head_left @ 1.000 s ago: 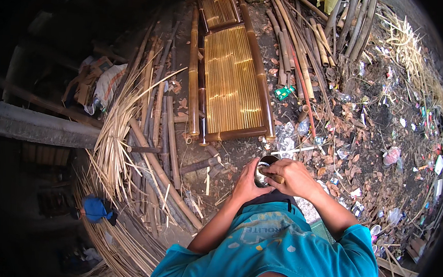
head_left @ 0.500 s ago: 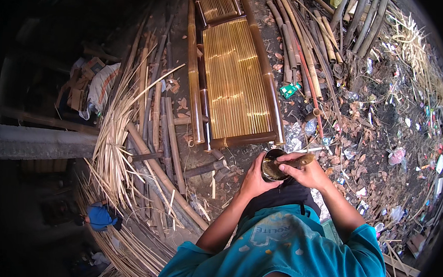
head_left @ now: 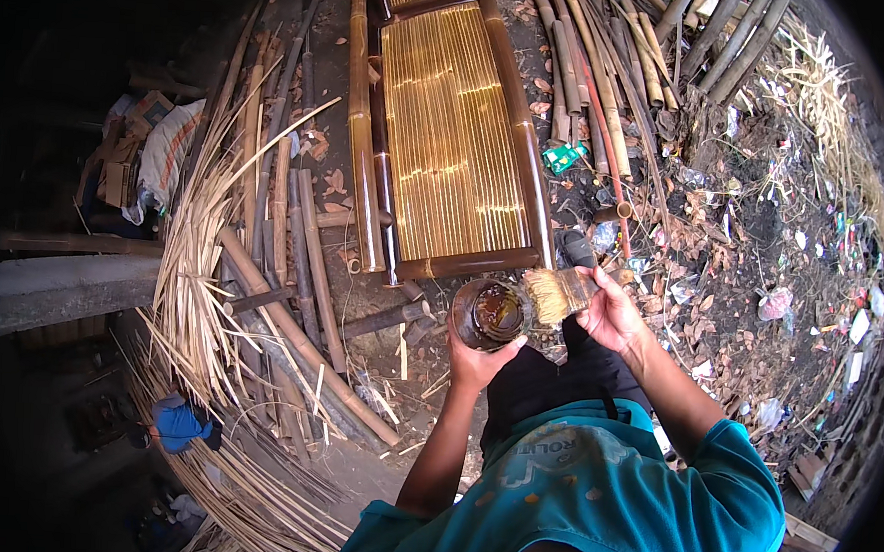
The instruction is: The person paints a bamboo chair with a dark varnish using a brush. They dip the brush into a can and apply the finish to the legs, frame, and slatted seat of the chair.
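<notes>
My left hand (head_left: 472, 363) is wrapped round a wide jar (head_left: 492, 316) with dark amber liquid inside. In my right hand (head_left: 615, 310) is a flat paintbrush (head_left: 561, 294), gripped by its handle, its pale bristles pointing left beside the jar's rim. The brush is out of the jar; I cannot tell whether the bristles touch the rim. Just beyond my hands lies a long bamboo panel (head_left: 456, 142) of glossy golden slats inside a dark brown bamboo frame.
Bamboo poles (head_left: 303, 259) and a heap of pale split strips (head_left: 201, 303) lie on the left. More poles (head_left: 611, 95) lie at the far right. Litter and dry leaves (head_left: 752, 272) cover the ground there. A person in blue (head_left: 179, 424) is at the lower left.
The brush has come up out of the jar and moved right, so its bristles now show. The jar has shifted left with my left hand, and its liquid is now visible.
</notes>
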A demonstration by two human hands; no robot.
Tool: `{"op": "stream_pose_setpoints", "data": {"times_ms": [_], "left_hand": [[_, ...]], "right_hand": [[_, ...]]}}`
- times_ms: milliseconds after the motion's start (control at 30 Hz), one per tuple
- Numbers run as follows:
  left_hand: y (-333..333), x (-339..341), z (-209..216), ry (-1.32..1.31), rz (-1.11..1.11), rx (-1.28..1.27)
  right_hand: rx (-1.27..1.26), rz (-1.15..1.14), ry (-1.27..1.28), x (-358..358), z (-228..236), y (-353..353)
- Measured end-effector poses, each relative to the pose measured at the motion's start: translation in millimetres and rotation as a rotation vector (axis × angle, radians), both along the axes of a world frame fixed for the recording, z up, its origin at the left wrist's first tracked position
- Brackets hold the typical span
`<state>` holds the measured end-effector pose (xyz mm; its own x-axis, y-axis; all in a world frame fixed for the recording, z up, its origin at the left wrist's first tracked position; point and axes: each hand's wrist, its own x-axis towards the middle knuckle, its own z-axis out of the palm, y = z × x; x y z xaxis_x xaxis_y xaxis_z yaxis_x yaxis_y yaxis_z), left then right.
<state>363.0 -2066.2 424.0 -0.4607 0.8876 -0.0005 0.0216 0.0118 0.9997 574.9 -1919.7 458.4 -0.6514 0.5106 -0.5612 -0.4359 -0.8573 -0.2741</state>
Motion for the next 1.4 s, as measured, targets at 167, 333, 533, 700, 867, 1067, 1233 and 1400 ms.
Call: {"op": "stream_pose_setpoints", "data": {"times_ms": [167, 333, 533, 700, 867, 1067, 1233, 1400], "left_hand": [[0, -6, -43, -0.146, 0.199, -0.021], [0, -13, -81, -0.121, 0.38, -0.166], [8, 13, -154, -0.064, 0.678, -0.387], [44, 46, -169, -0.091, 0.827, -0.517], [77, 74, -193, -0.088, 0.842, -0.552], [93, 102, -187, -0.14, 0.978, -0.73], [69, 104, -177, -0.152, 1.027, -0.7], [50, 90, -165, -0.264, 1.089, -0.841]], "right_hand": [[0.15, 0.131, -0.199, 34, -39, 50], [0.408, 0.563, -0.623, 54, -156, 111], [1.138, 1.054, -0.638, 27, -310, 210], [1.344, 1.067, -0.695, -44, -366, 394], [1.749, 0.817, -1.12, -107, -381, 546], [2.146, 1.061, -0.637, -28, -402, 320], [1.949, 1.137, -0.318, 9, -381, 196], [1.87, 1.089, -1.168, -76, -401, 348]]}}
